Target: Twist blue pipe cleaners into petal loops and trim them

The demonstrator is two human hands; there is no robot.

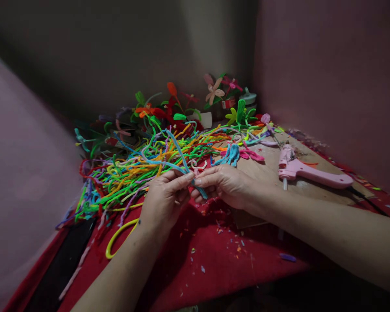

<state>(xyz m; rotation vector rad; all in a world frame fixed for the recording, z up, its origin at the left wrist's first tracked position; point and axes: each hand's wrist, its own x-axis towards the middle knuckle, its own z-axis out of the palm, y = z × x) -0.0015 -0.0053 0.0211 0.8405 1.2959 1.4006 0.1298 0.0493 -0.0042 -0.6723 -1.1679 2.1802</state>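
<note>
A light blue pipe cleaner [178, 149] is held up between my two hands, bent so that its strands cross near my fingers. My left hand [162, 195] pinches it between thumb and forefinger. My right hand [225, 184] has its fingers closed on the same pipe cleaner close by, with a short blue end poking out below. Behind my hands spreads a big heap of pipe cleaners [130, 177] in green, orange, yellow, purple and red. Just beyond my right hand lie looped blue petals [230, 155] and pink petals [251, 155].
A pink hot glue gun [318, 171] rests on a brown board [263, 167] at the right. Finished pipe-cleaner flowers [214, 91] stand at the back by a lidded jar [248, 99]. Yellow scissor handles [121, 238] show beside my left forearm. Small scraps dot the red cloth [214, 268].
</note>
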